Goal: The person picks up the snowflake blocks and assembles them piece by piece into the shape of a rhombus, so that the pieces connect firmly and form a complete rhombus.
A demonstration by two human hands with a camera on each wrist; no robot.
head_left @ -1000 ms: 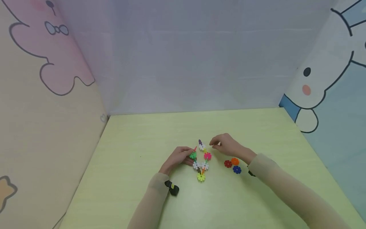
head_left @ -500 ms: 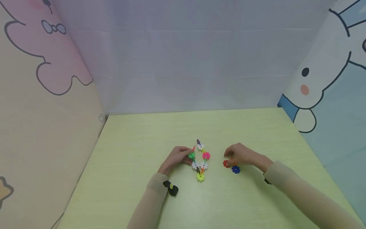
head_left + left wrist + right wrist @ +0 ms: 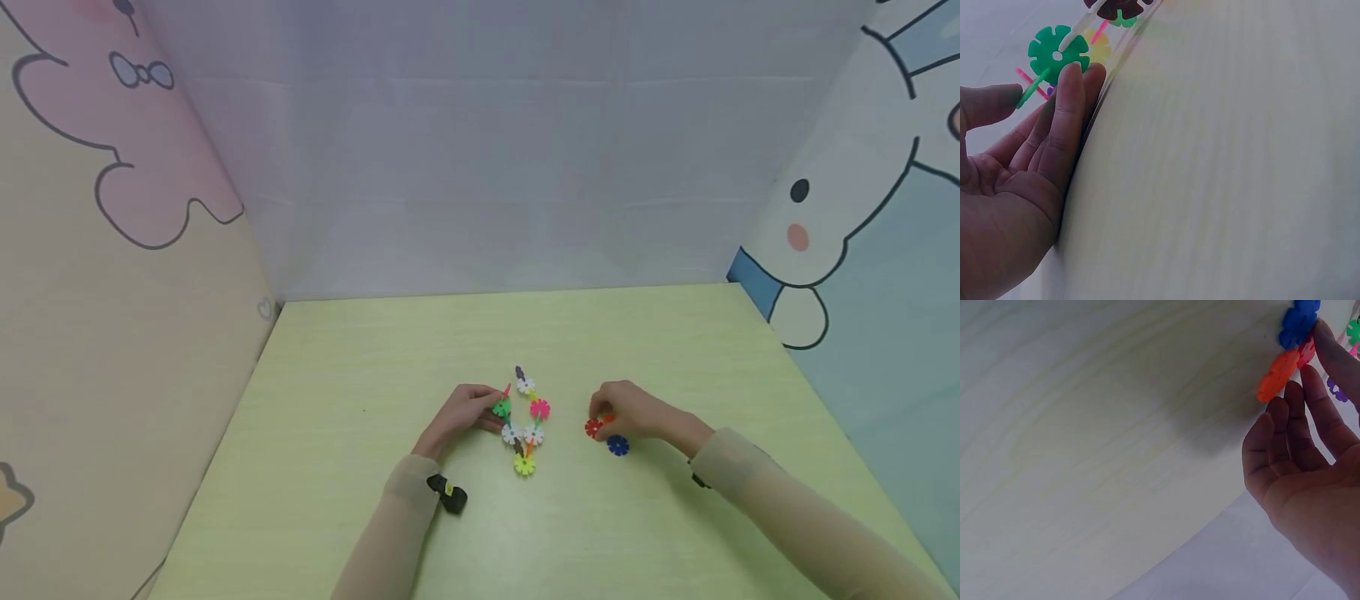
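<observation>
My left hand (image 3: 467,413) pinches a green snowflake disc (image 3: 1050,56) between thumb and fingers. This disc belongs to a curved chain of interlocked plastic snowflake discs, with a pink disc (image 3: 540,408) on its right side and a yellow disc (image 3: 524,464) at the near end. A purple disc (image 3: 519,372) tips the far end. To the right, my right hand (image 3: 636,408) has thumb and index finger at opposite edges of a loose red disc (image 3: 1307,352). An orange disc (image 3: 1279,376) lies against the red one, partly hidden from the head view by the hand. A blue disc (image 3: 618,445) lies beside them.
The pale wooden table (image 3: 360,350) carries all the pieces. A grey-white curtain (image 3: 480,167) stands behind its far edge, and printed cartoon panels flank both sides. A black wrist camera (image 3: 448,493) sits on the left sleeve.
My right hand has moved from the chain's far end rightward and nearer to the loose discs, and its fingers have come down around the red one. The left hand keeps its grip.
</observation>
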